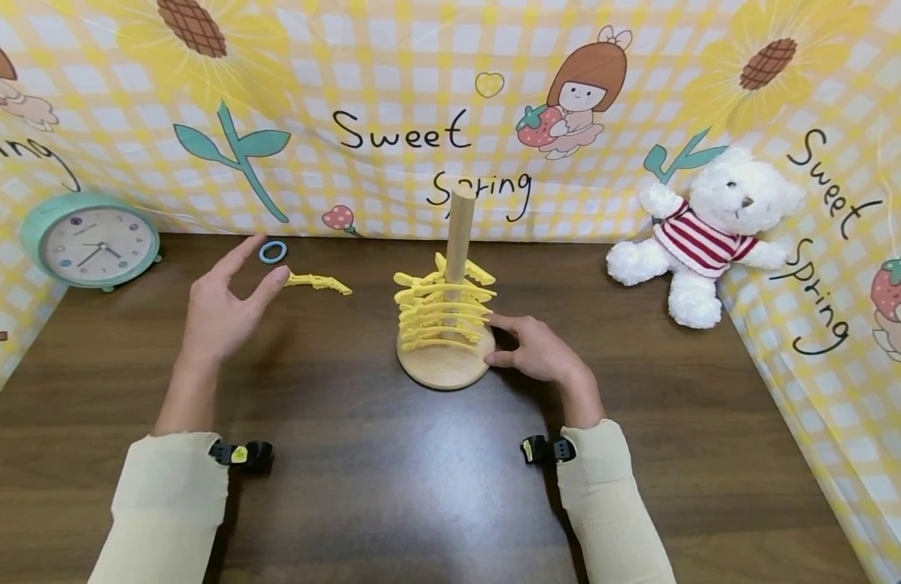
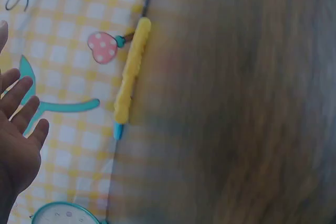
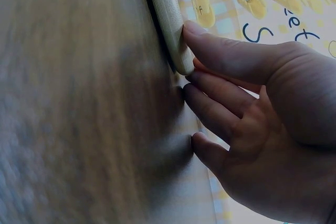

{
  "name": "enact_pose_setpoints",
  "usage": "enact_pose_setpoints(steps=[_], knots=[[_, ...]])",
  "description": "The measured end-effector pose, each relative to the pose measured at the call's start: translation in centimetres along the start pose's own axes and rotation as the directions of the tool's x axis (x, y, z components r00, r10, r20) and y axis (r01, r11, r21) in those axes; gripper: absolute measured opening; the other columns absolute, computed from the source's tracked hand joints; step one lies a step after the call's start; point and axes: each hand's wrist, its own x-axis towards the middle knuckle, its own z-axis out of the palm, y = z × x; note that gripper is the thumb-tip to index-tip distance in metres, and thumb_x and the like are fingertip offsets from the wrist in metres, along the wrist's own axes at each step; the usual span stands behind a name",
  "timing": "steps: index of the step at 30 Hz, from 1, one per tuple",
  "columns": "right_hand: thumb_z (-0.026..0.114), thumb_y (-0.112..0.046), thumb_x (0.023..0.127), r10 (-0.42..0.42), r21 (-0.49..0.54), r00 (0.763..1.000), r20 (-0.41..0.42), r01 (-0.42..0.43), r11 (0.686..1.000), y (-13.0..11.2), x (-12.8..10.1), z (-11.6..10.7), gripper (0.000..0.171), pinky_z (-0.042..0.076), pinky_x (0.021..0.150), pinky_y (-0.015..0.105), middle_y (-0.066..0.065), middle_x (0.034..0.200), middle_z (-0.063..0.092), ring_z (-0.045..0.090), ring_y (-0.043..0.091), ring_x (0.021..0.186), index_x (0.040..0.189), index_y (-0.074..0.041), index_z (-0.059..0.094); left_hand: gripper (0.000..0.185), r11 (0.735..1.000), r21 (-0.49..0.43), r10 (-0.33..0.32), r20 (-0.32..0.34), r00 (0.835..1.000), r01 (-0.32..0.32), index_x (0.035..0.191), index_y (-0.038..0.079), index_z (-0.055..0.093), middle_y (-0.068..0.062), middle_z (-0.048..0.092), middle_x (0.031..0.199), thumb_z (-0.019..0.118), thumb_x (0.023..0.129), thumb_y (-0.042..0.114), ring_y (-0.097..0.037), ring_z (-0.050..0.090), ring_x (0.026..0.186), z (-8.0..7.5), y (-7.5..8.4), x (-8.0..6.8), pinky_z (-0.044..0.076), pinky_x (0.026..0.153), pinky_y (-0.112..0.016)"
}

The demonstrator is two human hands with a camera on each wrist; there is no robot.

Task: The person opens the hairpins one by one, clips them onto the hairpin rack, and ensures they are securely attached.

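While both hands sit over the counter, only the right one touches anything.
Left hand: left hand raised above the counter, fingers spread wide and straight, holding nothing; nearest things are the loose yellow piece and the blue ring.
Right hand: right hand at the right edge of the wooden base; fingers loosely curled, tips pressed against the base rim, thumb on the counter side; not wrapped round it.
Stand: round wooden base with an upright wooden peg, centre of the counter.
Stack: yellow plastic pieces threaded on the peg, piled from the base up to about mid-peg; top piece tilted, the rest roughly level.
Loose piece: 1 yellow piece flat on the counter, well left of the stand, just beyond the left fingertips, near the backdrop edge.
Ring: small blue ring on the counter just behind the loose piece, apart from it.
Clock: mint alarm clock at far left against the backdrop.
Bear: white teddy bear in a red-striped shirt, far right, leaning on the backdrop.
Backdrop: yellow checked cloth printed "Sweet Spring".
Sleeves: cream sleeves on both arms, wrist cameras strapped on.
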Motion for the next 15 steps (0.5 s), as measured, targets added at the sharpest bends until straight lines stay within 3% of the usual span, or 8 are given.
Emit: enact_pose_setpoints(steps=[5, 11, 15], knots=[[0.071, -0.025, 0.083, 0.000, -0.001, 1.000, -0.002, 0.000, 1.000, -0.1, 0.0, 0.1, 0.062, 0.035, 0.108, 0.042, 0.006, 0.142, 0.046, 0.040, 0.023, 0.133, 0.139, -0.016, 0.045, 0.058, 0.995, 0.088, -0.055, 0.103, 0.993, 0.046, 0.141, 0.042, 0.035, 0.002, 0.032, 0.151, 0.057, 0.088, 0.050, -0.028, 0.027, 0.141, -0.5, -1.2, 0.6, 0.023, 0.110, -0.058], [0.072, -0.025, 0.083, -0.006, -0.004, 1.000, -0.012, 0.006, 1.000, -0.2, 0.0, 0.1, 0.061, 0.035, 0.108, 0.041, 0.006, 0.141, 0.047, 0.040, 0.023, 0.133, 0.138, -0.016, 0.047, 0.065, 0.979, 0.184, -0.127, 0.250, 0.960, 0.082, 0.146, 0.040, 0.022, -0.006, 0.017, 0.155, 0.047, 0.089, 0.058, -0.046, 0.015, 0.139, -0.8, -2.7, 1.5, 0.017, 0.104, -0.068], [0.071, -0.025, 0.083, -0.008, -0.006, 1.000, -0.011, 0.008, 1.000, -0.1, 0.0, 0.1, 0.062, 0.035, 0.108, 0.042, 0.007, 0.142, 0.047, 0.040, 0.023, 0.133, 0.139, -0.015, 0.046, 0.067, 0.973, 0.220, -0.140, 0.308, 0.941, 0.073, 0.148, 0.038, 0.018, -0.010, 0.014, 0.156, 0.043, 0.090, 0.061, -0.049, 0.015, 0.138, -0.8, -3.4, 1.9, 0.017, 0.103, -0.069]])
